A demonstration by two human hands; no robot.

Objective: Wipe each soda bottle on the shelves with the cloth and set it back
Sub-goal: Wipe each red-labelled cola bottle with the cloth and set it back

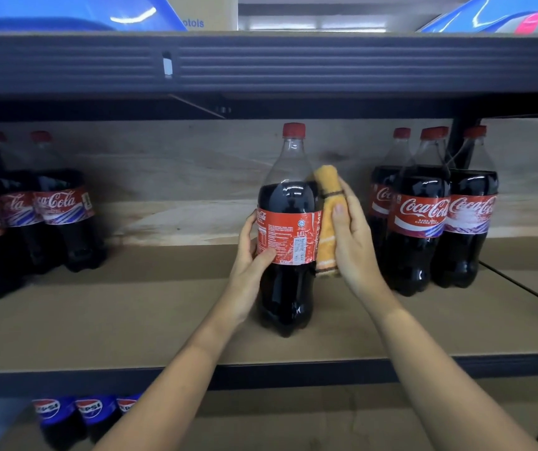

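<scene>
Nearest the camera, on the lowest shelf (342, 424), three Pepsi bottles (88, 415) show at the bottom left; their caps and necks are hidden behind the dark front rail of the shelf above, and the left forearm crosses the third one.

Both bare forearms reach up over that rail to the middle shelf (114, 320), a brown board. There one Coca-Cola bottle (285, 222) stands upright near the centre, by itself, with open board to either side. The left hand (251, 252) curls around its left flank, thumb laid across the red label and the remaining fingers wrapped behind, out of sight. The right hand (353, 232) closes on an orange cloth (326, 219) rolled lengthwise, thumb on its front, pressing it flat against the bottle's right side from the shoulder down past the label. Whether the bottle's base rests on the board or hangs just above it cannot be told.

To the right, well apart, stands a cluster of Coca-Cola bottles (423, 216), some overlapping so the count is unclear. To the left another group (56, 206) is blurred and cut by the picture's edge.

Behind is a pale plywood back wall (196, 164). On the top shelf (261, 63), blue packaging (66, 11) and a cardboard box (202, 11) are cropped.
</scene>
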